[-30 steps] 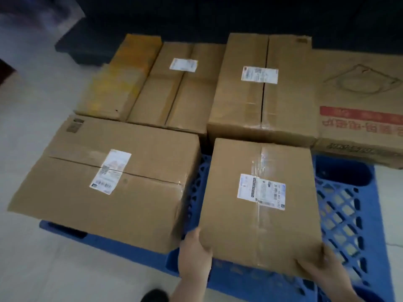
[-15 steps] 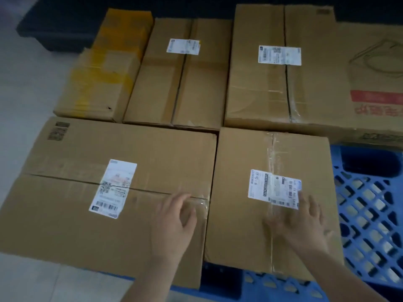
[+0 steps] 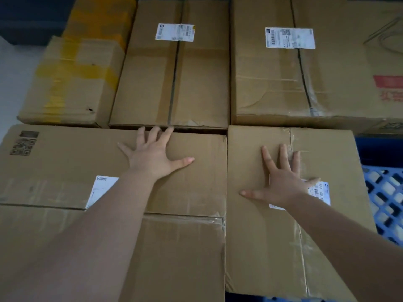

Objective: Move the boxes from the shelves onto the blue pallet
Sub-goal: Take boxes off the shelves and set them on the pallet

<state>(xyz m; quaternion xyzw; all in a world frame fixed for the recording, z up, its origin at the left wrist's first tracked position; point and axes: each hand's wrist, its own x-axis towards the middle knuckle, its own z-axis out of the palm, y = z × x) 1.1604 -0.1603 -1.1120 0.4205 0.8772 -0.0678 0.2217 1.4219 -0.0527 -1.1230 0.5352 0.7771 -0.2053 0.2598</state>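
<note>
Hands have left the near edge: my left hand [image 3: 156, 156] and right hand [image 3: 283, 184] now press flat, fingers spread, on two boxes [image 3: 290, 247] seated on the blue pallet [image 3: 388, 192].

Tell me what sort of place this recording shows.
Probably a warehouse or parcel storeroom: taped brown cardboard boxes carrying white printed shipping labels sit packed together on a blue plastic lattice pallet, with pale bare floor alongside.
</note>
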